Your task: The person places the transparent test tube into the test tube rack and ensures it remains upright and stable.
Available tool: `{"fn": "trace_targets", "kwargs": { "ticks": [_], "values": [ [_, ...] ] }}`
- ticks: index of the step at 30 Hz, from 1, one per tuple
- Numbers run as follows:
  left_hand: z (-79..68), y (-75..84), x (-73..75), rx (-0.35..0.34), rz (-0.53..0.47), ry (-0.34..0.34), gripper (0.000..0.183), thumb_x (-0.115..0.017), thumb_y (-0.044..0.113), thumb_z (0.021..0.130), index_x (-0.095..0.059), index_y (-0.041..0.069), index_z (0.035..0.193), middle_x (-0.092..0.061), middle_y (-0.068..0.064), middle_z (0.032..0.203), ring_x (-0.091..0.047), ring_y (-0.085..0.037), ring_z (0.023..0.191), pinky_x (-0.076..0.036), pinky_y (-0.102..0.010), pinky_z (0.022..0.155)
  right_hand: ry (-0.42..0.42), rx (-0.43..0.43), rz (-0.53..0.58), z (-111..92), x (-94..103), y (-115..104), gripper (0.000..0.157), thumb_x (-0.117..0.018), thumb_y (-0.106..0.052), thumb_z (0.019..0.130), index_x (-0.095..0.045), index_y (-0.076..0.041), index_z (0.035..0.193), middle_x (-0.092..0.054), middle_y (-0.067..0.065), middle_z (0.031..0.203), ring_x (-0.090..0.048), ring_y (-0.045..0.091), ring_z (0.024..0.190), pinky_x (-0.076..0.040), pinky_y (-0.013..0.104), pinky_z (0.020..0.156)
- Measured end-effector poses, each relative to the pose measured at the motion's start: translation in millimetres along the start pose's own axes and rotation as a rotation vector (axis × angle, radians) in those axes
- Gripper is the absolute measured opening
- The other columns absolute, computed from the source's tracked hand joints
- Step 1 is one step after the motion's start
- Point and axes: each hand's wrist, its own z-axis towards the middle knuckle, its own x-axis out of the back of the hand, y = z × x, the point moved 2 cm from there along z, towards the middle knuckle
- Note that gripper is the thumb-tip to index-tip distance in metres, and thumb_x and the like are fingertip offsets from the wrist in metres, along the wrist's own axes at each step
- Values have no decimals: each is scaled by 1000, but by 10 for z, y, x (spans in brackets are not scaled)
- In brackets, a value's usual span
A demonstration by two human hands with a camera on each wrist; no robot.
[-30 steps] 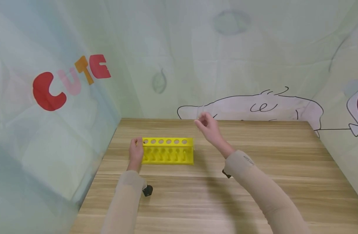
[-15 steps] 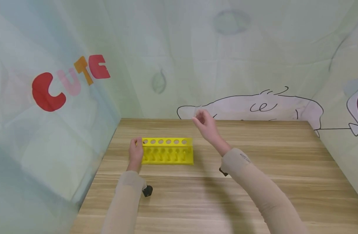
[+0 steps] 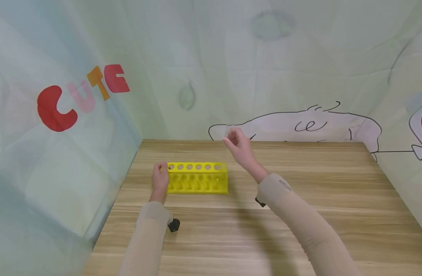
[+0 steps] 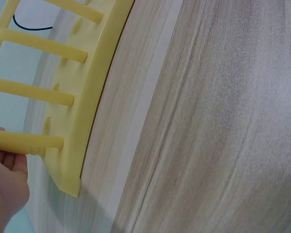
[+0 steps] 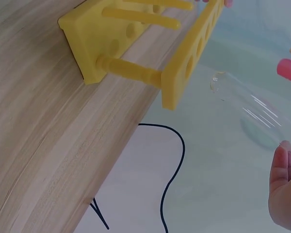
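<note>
Head view: rack (image 3: pixel 198 184) left of centre, left hand (image 3: pixel 160 177) curled round its left end; right hand (image 3: pixel 240 148), above right of rack, pinches tube (image 5: pixel 256 110).

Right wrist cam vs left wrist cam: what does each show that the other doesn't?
Only right wrist: the right hand holding a clear tube at its fingertips, the holes in the top rail of the yellow rack, and red-pink wall print.

Only left wrist: the left hand gripping the rack's end post. Pink bits at right wrist's top edge are too small to identify.

Both: the rack, the wooden tabletop and a black line on the backdrop.
</note>
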Motion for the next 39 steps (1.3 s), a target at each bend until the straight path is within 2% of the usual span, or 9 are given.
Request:
{"fn": "trace_targets", "kwargs": {
  "ticks": [8,25,39],
  "values": [
    [7,2,4,14,-6,-2,50,-28,47,92,-37,10,125,-42,-10,127,-38,-23,114,-30,-40,101,-4,-33,30,-5,-59,-6,20,-55,-18,87,-47,-5,98,-56,10,90,-53,19,83,-47,30,77],
    [-3,-4,-2,-4,-10,-5,50,-26,47,93,-37,8,123,-43,-11,124,-37,-23,110,-30,-40,100,-30,-30,22,-27,-169,36,26,-56,-19,86,-48,0,102,-56,10,91,-53,19,84,-48,29,78],
    [10,1,-7,-16,2,3,49,-25,45,93,-38,6,120,-46,-12,118,-39,-24,108,-31,-39,97,-55,-17,27,-35,-256,40,21,-55,-21,87,-48,-6,99,-55,9,88,-53,18,84,-48,29,78]
  ]
}}
